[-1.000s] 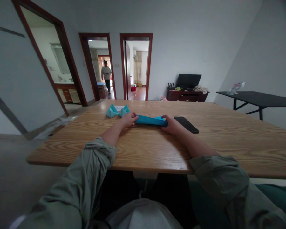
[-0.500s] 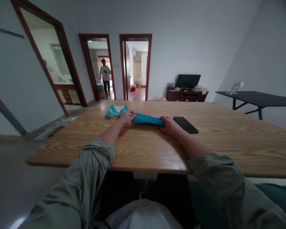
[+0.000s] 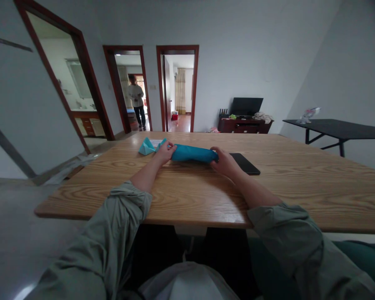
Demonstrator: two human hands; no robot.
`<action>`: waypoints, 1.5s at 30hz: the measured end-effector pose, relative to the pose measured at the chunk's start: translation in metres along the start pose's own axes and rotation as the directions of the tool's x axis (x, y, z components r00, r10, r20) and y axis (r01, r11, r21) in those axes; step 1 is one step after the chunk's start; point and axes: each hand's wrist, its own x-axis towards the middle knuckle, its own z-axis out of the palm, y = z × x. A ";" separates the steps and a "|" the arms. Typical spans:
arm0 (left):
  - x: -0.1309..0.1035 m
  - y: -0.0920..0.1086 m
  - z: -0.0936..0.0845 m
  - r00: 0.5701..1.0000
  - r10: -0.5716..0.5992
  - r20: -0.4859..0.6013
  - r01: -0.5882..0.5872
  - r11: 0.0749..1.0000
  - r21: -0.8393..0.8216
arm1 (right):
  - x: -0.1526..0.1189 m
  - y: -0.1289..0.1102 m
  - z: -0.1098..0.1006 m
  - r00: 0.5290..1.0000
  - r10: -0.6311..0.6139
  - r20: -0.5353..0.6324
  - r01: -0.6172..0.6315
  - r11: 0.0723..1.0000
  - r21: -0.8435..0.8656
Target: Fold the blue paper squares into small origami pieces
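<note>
A long folded sheet of blue paper (image 3: 193, 153) is stretched between my two hands, just above the wooden table (image 3: 187, 196). My left hand (image 3: 165, 152) pinches its left end, fingers closed. At the right end, my right hand (image 3: 221, 160) grips the paper between thumb and fingers. Two light-blue folded paper shapes (image 3: 146, 146) stand beside my left hand, the nearer one partly hidden behind it. Just right of my right hand lies a black phone (image 3: 246, 164), its left part covered by the hand.
A white sheet (image 3: 156, 143) lies behind the folded shapes. Beyond the table, a person (image 3: 136, 100) stands in a doorway. A TV (image 3: 246, 107) sits on a dark red cabinet (image 3: 237, 126). A black table (image 3: 337, 128) stands at the right.
The blue paper has tipped, so more of its broad face shows, and my hands have shifted slightly with it. The person in the doorway has changed posture.
</note>
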 end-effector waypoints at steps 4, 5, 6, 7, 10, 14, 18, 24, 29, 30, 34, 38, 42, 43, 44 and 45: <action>0.003 -0.001 -0.004 0.996 0.019 -0.088 -0.020 1.000 -0.012 | 0.000 -0.002 0.000 0.995 0.076 -0.062 -0.049 0.930 0.365; 0.002 0.000 -0.004 0.995 0.008 -0.097 -0.011 1.000 -0.029 | 0.001 -0.004 -0.001 0.993 0.100 -0.069 -0.059 0.892 0.447; 0.001 0.002 -0.004 0.995 -0.005 -0.098 0.000 0.999 -0.049 | 0.001 -0.006 -0.002 0.989 0.126 -0.076 -0.070 0.856 0.512; 0.000 0.003 -0.004 0.996 -0.017 -0.092 0.011 0.998 -0.069 | 0.002 -0.007 -0.003 0.985 0.154 -0.082 -0.082 0.825 0.559; -0.004 0.010 -0.001 0.997 -0.044 -0.060 0.037 0.993 -0.115 | 0.003 -0.012 -0.008 0.967 0.234 -0.098 -0.121 0.765 0.632; -0.008 0.015 0.001 0.998 -0.064 -0.019 0.061 0.991 -0.122 | 0.005 -0.013 -0.010 0.953 0.280 -0.114 -0.142 0.748 0.649; -0.009 0.015 0.002 0.998 -0.067 -0.014 0.065 0.990 -0.122 | 0.006 -0.012 -0.010 0.935 0.308 -0.177 -0.126 0.753 0.646; -0.011 0.020 0.002 0.997 -0.076 -0.002 0.075 0.990 -0.122 | 0.006 -0.014 -0.014 0.900 0.386 -0.201 -0.159 0.722 0.673; -0.013 0.024 0.002 0.998 -0.054 0.007 0.055 0.994 -0.093 | 0.005 -0.018 -0.018 0.890 0.430 -0.152 -0.202 0.671 0.713; -0.013 0.024 0.002 0.999 -0.045 0.008 0.046 0.995 -0.085 | 0.005 -0.018 -0.018 0.887 0.440 -0.142 -0.212 0.659 0.721; -0.012 0.023 0.001 1.000 -0.001 0.011 0.002 0.998 -0.063 | 0.007 -0.013 -0.016 0.858 0.483 -0.175 -0.217 0.649 0.729; -0.015 0.025 0.003 0.999 0.020 0.033 -0.021 0.999 0.034 | 0.008 -0.008 -0.013 0.863 0.450 -0.232 -0.186 0.708 0.682; -0.023 0.032 0.008 0.980 0.175 0.099 -0.197 0.932 0.303 | 0.009 -0.007 -0.012 0.861 0.440 -0.253 -0.167 0.717 0.677; -0.024 0.034 0.010 0.969 0.211 0.126 -0.242 0.904 0.352 | 0.009 -0.007 -0.012 0.857 0.441 -0.267 -0.159 0.718 0.677; -0.026 0.036 0.011 0.960 0.236 0.148 -0.276 0.882 0.382 | 0.009 -0.007 -0.011 0.851 0.443 -0.281 -0.153 0.722 0.675; -0.027 0.038 0.012 0.954 0.254 0.163 -0.299 0.866 0.401 | 0.009 -0.006 -0.011 0.846 0.445 -0.293 -0.149 0.726 0.672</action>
